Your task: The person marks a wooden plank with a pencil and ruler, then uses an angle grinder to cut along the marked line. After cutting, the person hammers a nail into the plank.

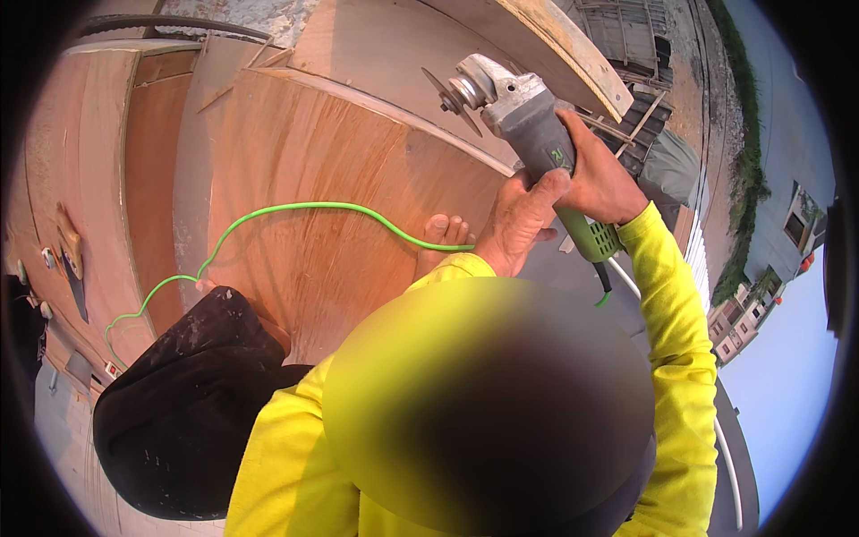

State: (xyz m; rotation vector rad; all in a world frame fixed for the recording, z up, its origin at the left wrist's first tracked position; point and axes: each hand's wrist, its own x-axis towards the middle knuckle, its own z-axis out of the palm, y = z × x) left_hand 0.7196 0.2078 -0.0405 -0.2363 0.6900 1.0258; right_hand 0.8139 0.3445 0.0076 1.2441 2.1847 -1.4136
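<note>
My right hand [598, 174] grips the grey and green angle grinder [537, 134] from the right side, its thumb along the body. My left hand [516, 222] holds the same grinder lower down on the left, with the thumb over the casing. The grinder's metal disc [447, 98] points up and to the left, in the air above a plywood sheet [313, 143]. A green cord [300, 205] runs across the plywood, and a bare foot [443, 234] rests beside it, next to my left hand. Part of the lower middle is hidden by a blurred oval.
A hand saw [73, 282] and small items lie at the far left on more boards [94, 152]. A wooden beam [564, 49] crosses the top. Beyond the right side are a drop to a road, a grey tarp [671, 166] and buildings [743, 318].
</note>
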